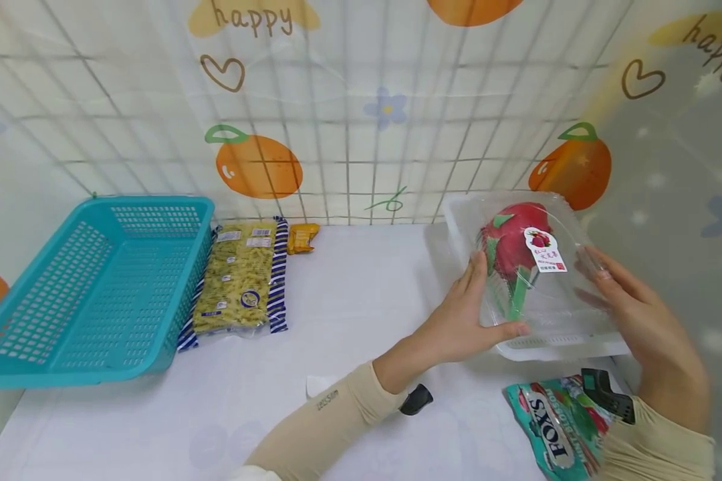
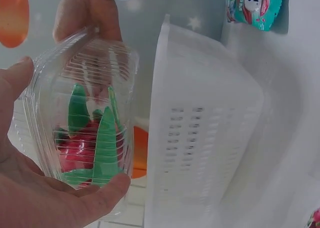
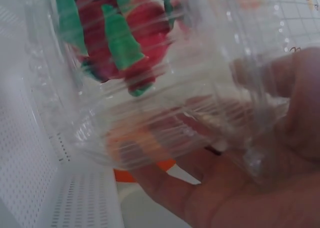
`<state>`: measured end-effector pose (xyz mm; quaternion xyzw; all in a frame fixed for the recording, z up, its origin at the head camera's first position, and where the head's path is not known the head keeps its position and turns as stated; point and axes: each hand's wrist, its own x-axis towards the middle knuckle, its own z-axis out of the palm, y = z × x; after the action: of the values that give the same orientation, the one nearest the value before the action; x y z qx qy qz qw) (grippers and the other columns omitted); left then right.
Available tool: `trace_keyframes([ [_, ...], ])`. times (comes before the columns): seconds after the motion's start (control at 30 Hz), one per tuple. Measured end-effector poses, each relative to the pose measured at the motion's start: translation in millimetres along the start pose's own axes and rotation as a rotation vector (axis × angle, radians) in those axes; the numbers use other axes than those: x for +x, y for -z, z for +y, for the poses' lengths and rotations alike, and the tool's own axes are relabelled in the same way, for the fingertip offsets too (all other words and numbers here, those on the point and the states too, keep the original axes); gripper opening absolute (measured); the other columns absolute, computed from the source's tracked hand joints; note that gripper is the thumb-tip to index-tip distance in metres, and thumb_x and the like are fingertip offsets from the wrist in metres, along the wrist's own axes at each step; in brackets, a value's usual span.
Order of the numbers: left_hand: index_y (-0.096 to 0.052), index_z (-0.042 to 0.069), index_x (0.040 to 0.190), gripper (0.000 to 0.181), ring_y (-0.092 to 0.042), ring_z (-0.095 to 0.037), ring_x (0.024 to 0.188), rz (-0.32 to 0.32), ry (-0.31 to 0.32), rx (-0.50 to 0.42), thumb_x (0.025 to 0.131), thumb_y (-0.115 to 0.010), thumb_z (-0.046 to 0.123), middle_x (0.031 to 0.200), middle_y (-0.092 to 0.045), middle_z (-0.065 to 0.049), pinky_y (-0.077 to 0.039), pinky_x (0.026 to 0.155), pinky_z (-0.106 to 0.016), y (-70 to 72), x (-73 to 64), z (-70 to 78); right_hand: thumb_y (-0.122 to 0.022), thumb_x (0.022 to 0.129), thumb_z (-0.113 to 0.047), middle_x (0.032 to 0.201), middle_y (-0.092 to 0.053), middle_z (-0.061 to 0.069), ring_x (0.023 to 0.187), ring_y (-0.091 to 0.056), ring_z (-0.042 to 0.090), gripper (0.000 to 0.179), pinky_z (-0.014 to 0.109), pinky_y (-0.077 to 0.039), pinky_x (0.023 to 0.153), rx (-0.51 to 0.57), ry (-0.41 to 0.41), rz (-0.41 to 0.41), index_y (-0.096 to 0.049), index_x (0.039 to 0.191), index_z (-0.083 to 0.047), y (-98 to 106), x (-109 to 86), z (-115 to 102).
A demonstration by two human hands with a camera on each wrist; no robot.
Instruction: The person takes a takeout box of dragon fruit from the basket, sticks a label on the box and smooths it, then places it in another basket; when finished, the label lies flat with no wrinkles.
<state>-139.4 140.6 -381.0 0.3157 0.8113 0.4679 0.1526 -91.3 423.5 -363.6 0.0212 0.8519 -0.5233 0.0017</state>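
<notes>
Both hands hold a clear plastic clamshell box (image 1: 577,294) with a red and green dragon fruit (image 1: 514,247) inside and a white label on its lid. My left hand (image 1: 457,321) grips its left side, thumb at the near edge. On the other side, my right hand (image 1: 650,321) holds it with fingers spread under it and thumb at the edge, as the right wrist view shows. Beneath the box in the head view is a white plastic basket (image 1: 553,351); the left wrist view has the box above its rim (image 2: 157,113), apart from it.
A teal basket (image 1: 120,287) stands at the left, beside a yellow-green food bag (image 1: 234,280) with striped ends and a small orange packet (image 1: 303,238). By my right wrist lies a green FOX'S candy bag (image 1: 553,421). A printed curtain over a wire grid (image 1: 349,133) closes the back.
</notes>
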Motion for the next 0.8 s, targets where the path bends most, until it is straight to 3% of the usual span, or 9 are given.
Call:
trace_keyframes([
  [0.03, 0.012, 0.020, 0.163, 0.114, -0.002, -0.018, 0.161, -0.002, -0.005, 0.007, 0.091, -0.069, 0.056, 0.172, 0.012, 0.006, -0.028, 0.126, -0.046, -1.4, 1.2, 0.1, -0.032, 0.113, -0.031, 0.166, -0.032, -0.011, 0.114, -0.048, -0.020, 0.053, 0.005, -0.028, 0.112, -0.017, 0.024, 0.007, -0.019, 0.164, -0.031, 1.1, -0.6, 1.9],
  [0.13, 0.011, 0.018, 0.163, 0.114, -0.002, -0.019, 0.161, -0.007, -0.017, 0.024, 0.092, -0.069, 0.055, 0.173, 0.012, 0.003, -0.029, 0.125, -0.045, -5.5, 4.2, -0.3, -0.034, 0.113, -0.025, 0.164, -0.035, -0.014, 0.116, -0.051, -0.020, 0.054, 0.005, -0.032, 0.109, 0.038, 0.076, 0.003, -0.020, 0.164, -0.025, 3.5, -1.8, 4.4],
  [0.17, 0.011, 0.018, 0.163, 0.114, -0.002, -0.019, 0.161, -0.009, -0.020, 0.028, 0.092, -0.069, 0.055, 0.173, 0.012, 0.002, -0.029, 0.125, -0.044, -6.8, 5.0, -0.5, -0.034, 0.113, -0.024, 0.163, -0.035, -0.014, 0.116, -0.052, -0.021, 0.054, 0.000, -0.035, 0.101, 0.045, 0.093, -0.001, -0.019, 0.165, -0.023, 4.5, -2.1, 4.9],
  [0.43, 0.011, 0.016, 0.163, 0.114, -0.001, -0.019, 0.161, -0.018, -0.025, 0.055, 0.092, -0.070, 0.054, 0.173, 0.011, 0.000, -0.026, 0.127, -0.041, -12.2, 11.4, -0.9, -0.032, 0.113, -0.030, 0.167, -0.028, -0.011, 0.117, -0.046, -0.023, 0.055, 0.000, -0.036, 0.099, -0.115, 0.038, 0.014, -0.015, 0.165, -0.026, 9.7, 0.3, 8.7],
  [0.53, 0.011, 0.016, 0.164, 0.115, -0.003, -0.019, 0.161, -0.019, -0.021, 0.077, 0.092, -0.069, 0.055, 0.173, 0.010, 0.000, -0.027, 0.126, -0.040, -14.0, 14.4, -1.9, -0.031, 0.112, -0.034, 0.169, -0.025, -0.006, 0.127, -0.045, -0.017, 0.055, 0.001, -0.038, 0.098, -0.151, 0.005, 0.014, -0.014, 0.165, -0.028, 9.8, 2.7, 10.8],
  [0.6, 0.011, 0.016, 0.164, 0.115, -0.004, -0.020, 0.161, -0.023, -0.014, 0.093, 0.092, -0.069, 0.056, 0.173, 0.009, -0.001, -0.028, 0.126, -0.040, -15.2, 16.3, -3.1, -0.029, 0.112, -0.039, 0.170, -0.022, -0.004, 0.135, -0.044, -0.009, 0.055, 0.006, -0.038, 0.105, -0.177, -0.039, 0.013, -0.012, 0.164, -0.033, 9.4, 3.9, 11.7],
  [0.63, 0.010, 0.015, 0.164, 0.115, -0.004, -0.020, 0.161, -0.023, -0.013, 0.101, 0.091, -0.069, 0.056, 0.173, 0.009, -0.001, -0.029, 0.125, -0.040, -15.7, 17.1, -3.6, -0.029, 0.111, -0.043, 0.170, -0.021, -0.004, 0.141, -0.043, -0.003, 0.056, 0.014, -0.037, 0.114, -0.170, -0.070, 0.013, -0.012, 0.164, -0.036, 8.8, 4.5, 11.9],
  [0.73, 0.009, 0.015, 0.164, 0.114, -0.006, -0.021, 0.161, -0.020, -0.008, 0.125, 0.091, -0.069, 0.057, 0.174, 0.007, -0.001, -0.029, 0.125, -0.040, -17.0, 19.4, -5.4, -0.027, 0.110, -0.048, 0.171, -0.019, -0.001, 0.150, -0.039, 0.014, 0.056, 0.019, -0.037, 0.116, -0.185, -0.123, 0.009, -0.010, 0.163, -0.039, 9.0, 6.0, 12.6],
  [0.8, 0.008, 0.014, 0.164, 0.114, -0.007, -0.022, 0.161, -0.016, -0.010, 0.138, 0.091, -0.069, 0.057, 0.174, 0.006, -0.001, -0.029, 0.126, -0.041, -17.4, 20.7, -6.1, -0.027, 0.110, -0.049, 0.171, -0.018, 0.002, 0.153, -0.035, 0.025, 0.057, 0.033, -0.034, 0.122, -0.168, -0.142, 0.007, -0.009, 0.163, -0.039, 8.8, 7.2, 12.5],
])
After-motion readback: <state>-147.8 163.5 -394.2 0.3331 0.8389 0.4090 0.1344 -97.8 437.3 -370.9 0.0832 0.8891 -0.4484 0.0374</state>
